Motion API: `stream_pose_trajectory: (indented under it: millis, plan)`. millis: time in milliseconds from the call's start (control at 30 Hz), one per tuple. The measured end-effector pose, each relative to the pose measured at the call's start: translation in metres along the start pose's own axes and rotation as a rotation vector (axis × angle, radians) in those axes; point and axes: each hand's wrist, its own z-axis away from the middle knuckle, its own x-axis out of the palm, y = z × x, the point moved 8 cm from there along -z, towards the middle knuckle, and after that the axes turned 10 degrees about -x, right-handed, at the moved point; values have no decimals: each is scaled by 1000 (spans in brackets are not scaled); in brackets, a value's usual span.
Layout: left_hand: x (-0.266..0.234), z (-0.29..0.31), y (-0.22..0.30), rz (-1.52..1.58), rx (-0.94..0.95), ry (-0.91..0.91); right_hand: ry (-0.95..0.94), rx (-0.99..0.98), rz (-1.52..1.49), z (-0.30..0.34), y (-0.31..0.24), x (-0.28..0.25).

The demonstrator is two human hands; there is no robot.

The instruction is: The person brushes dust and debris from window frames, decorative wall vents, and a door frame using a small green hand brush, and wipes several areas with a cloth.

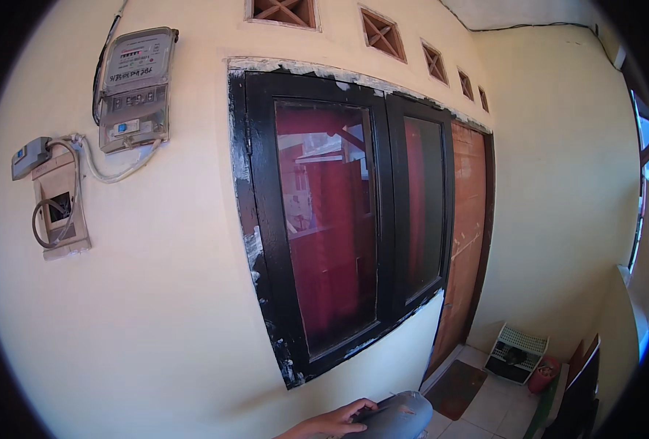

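My left hand (pixel 344 419) comes in at the lower edge, beside a bent knee in blue-grey jeans (pixel 397 417). Its fingers are loosely bent and apart from the thumb, with nothing seen between them. The jeans have a ripped patch near the knee. Above the hand is a black-framed window (pixel 273 241) with two panes and flaking paint at its edges. Red curtains (pixel 331 241) show behind the glass. My right hand is out of view.
An electricity meter (pixel 136 88) and a small switch box (pixel 30 157) with loose cables hang on the cream wall. Right of the window stands a wooden door (pixel 465 227), with a brown doormat (pixel 456 389) before it. A rack (pixel 516 355) and a red container (pixel 544 374) stand in the corner.
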Motion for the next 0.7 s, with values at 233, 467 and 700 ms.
stream_pose_trajectory:
  millis: [233,467,700]
  plan:
    - [-18,-94,26,66,18,52,-95,116,-358,-11,-3,-56]
    - [-72,-194,-6,218,-102,112,35,-125,-80,-19,-63,-105]
    - [-19,-347,-13,244,-31,-122,96,141,17,-17,-17,-125]
